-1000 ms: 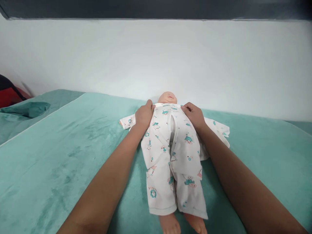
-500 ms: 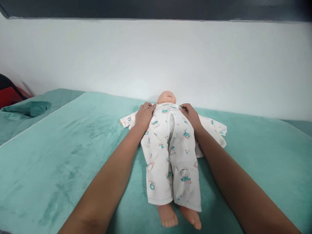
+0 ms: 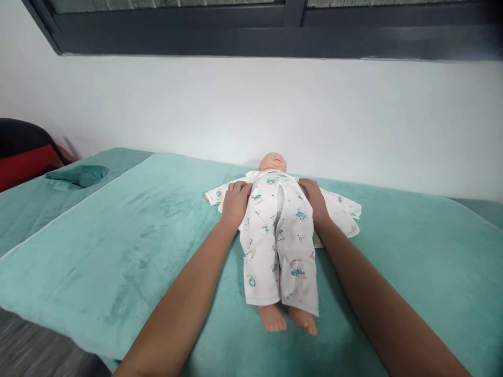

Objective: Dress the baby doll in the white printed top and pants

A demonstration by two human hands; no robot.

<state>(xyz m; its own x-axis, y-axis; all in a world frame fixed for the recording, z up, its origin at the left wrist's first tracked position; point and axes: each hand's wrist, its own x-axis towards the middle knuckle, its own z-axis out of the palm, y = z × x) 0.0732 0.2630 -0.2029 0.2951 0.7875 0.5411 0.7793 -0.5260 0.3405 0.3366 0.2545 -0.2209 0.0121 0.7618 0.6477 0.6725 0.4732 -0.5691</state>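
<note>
"What's at the far left?"

"A black and red object (image 3: 29, 157), partly out of view, just past the left edge of the green surface (image 3: 129, 220). Near the far left corner lies a darker green bundle of cloth (image 3: 82, 176). Beyond the near left edge, dark floor (image 3: 35, 348) shows."

"And then?"

"The left forearm (image 3: 184, 298) reaches in from the near edge. Past it, a printed sleeve (image 3: 216, 195) of a white jacket (image 3: 336, 225) points toward the left side. The left hand (image 3: 236, 201) lies palm down, fingers extended along the side of the white printed trousers (image 3: 261, 251)."

"Who's wearing those?"

"A doll (image 3: 273, 162) on its back, head close to the far edge and the wall (image 3: 251, 104), bare feet toward the near edge."

"The right hand?"

"The right hand (image 3: 313, 198) rests against the other side of the trousers, its fingertips hidden. I can't fairly tell whether either hand has hold of cloth. The right forearm (image 3: 373, 283) blocks part of the jacket, spread toward the right edge. Above the wall runs a dark window frame (image 3: 196, 41)."
</note>
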